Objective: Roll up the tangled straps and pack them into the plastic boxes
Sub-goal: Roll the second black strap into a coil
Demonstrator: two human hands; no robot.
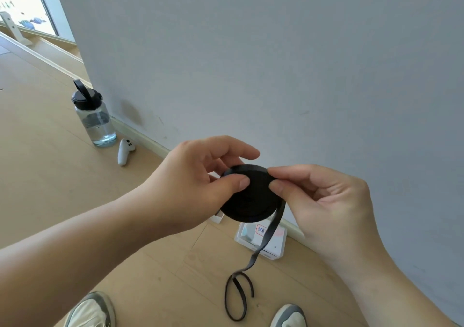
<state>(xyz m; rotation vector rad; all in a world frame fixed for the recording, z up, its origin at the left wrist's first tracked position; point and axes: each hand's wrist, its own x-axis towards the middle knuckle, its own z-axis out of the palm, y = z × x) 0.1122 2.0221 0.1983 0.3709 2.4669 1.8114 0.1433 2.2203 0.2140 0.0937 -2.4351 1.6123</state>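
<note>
A black strap roll (251,198), wound into a flat disc, is held in the air in front of me. My left hand (195,186) grips its left edge between thumb and fingers. My right hand (326,201) pinches the strap at the roll's upper right rim. The loose strap tail (266,241) hangs down from the roll and ends in a loop on the floor (236,299). Below the roll, a clear plastic box (263,241) with a red-marked label stands on the floor by the wall. A second white box edge (218,218) shows behind my left hand.
A water bottle (94,118) with a black lid stands at the wall's base on the left, a white controller (124,152) beside it. The grey wall (276,62) rises close ahead. My two shoes (93,311) are at the bottom on the wooden floor.
</note>
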